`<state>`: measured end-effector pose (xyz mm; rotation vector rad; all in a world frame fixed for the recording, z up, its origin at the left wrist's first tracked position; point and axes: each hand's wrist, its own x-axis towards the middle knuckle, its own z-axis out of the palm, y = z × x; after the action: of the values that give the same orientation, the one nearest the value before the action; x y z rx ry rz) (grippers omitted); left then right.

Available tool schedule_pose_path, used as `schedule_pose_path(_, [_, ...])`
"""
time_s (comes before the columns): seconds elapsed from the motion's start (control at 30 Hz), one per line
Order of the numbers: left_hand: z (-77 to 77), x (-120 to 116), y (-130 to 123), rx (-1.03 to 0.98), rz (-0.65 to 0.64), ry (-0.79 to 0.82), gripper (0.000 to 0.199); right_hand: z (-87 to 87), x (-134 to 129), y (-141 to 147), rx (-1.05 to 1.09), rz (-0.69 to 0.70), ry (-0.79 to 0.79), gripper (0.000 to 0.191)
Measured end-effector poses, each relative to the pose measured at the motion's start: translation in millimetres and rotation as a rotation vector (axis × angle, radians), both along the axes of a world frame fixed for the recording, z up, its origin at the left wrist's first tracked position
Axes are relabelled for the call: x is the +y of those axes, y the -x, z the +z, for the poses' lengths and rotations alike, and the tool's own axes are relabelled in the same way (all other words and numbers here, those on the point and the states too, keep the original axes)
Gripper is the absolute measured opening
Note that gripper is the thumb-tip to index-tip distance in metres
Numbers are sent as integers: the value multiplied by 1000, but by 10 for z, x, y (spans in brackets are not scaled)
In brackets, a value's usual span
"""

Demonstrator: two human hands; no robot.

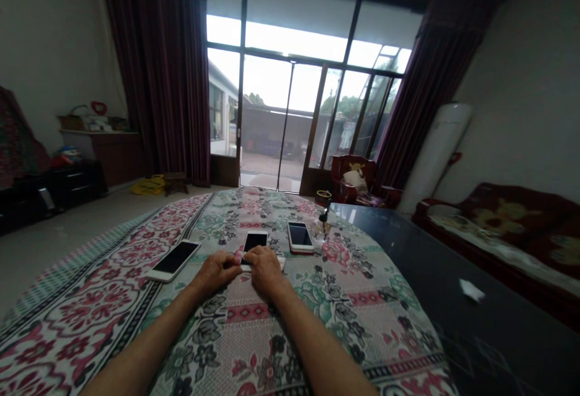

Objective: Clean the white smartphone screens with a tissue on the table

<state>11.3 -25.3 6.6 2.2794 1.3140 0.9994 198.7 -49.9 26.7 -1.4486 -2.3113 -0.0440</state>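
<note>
Bare forearms (pixel 151 334) cross the pink-and-green floral cloth (pixel 247 347) to a rectangular white-edged, black-screened phone (pixel 256 239), where left hand (pixel 217 270) and right hand (pixel 267 270) curl nearly closed, their exact hold unclear; light, even fingertip pressure suits it.

On the tbl. (pixel 247 347), the mid phone (pixel 256 240) lies btwn. the L phone (pixel 176 260) & R phone (pixel 299 236). Small upright item (pixel 323 222) is R of these; sofa (pixel 510 217) far R. Glass doors (pixel 265 124) stand behind.
</note>
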Motion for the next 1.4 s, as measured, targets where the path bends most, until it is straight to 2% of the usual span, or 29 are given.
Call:
schedule_pose_path(0.17, [9, 1, 4, -41, -2, 44, 19, -4, -56, -1, 17, 5, 8, 28])
schedule_pose_path(0.43, [-4, 12, 0, -15, 0, 2, 20, 11, -157, -61, 52, 32, 34, 30])
schedule_pose_path(0.53, [-13, 23, 1, 19, -11, -12, 20, 17, -118, -100, 68, -21, 45, 32])
schedule_pose_path(0.63, [-9, 20, -2, 36, -14, -25, 19, 50, -42, -108, 36, -75, 47, 32])
schedule_pose_path(0.83, [15, -12, -18, 46, 0, -26, 15, 99, 188, 19, -17, -81, 46, 24])
schedule_pose_path(0.97, [12, -7, -27, 49, -19, -25, 14, 152, 379, 61, 8, -197, 101, 29])
schedule_pose_path(1.17, [-2, 6, -26, 30, -24, -33, 14, 339, 635, -72, -24, -346, 225, 36])
schedule_pose_path(1.4, [18, -9, -31, 38, -25, -38, 12, 525, 861, -227, -16, -443, 182, 34])
